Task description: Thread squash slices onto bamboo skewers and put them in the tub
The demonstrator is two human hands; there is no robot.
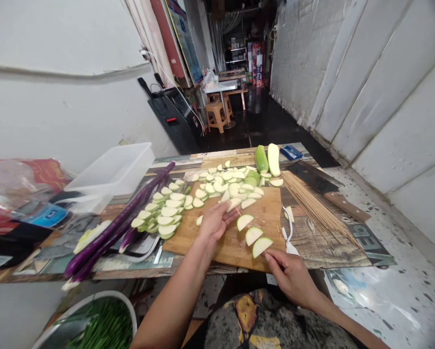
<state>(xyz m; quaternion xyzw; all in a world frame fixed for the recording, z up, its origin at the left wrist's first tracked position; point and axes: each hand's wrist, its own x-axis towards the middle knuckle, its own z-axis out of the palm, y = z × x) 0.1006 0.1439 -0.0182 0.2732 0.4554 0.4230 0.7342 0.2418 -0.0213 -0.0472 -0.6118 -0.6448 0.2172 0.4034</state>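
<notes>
My right hand (290, 274) pinches the lower end of a thin bamboo skewer (238, 211). Three half-round zucchini slices (254, 236), pale with green rims, are threaded on it with gaps between them. At the skewer's far tip, my left hand (217, 220) holds another zucchini slice (234, 204) between thumb and fingers; whether the tip has entered it I cannot tell. Both hands are over a wooden cutting board (192, 237). Loose cut slices (221, 184) spread across its far side. To the left, skewered slices (168, 213) lie stacked on a tray.
Long purple eggplants (119, 223) lie left, beside a clear plastic bin (112, 169). Bare bamboo skewers (312, 203) and a cleaver (330, 189) lie right. Zucchini pieces (273, 160) and a blue box (291, 152) sit at the back. A bowl of greens (104, 320) stands below the table.
</notes>
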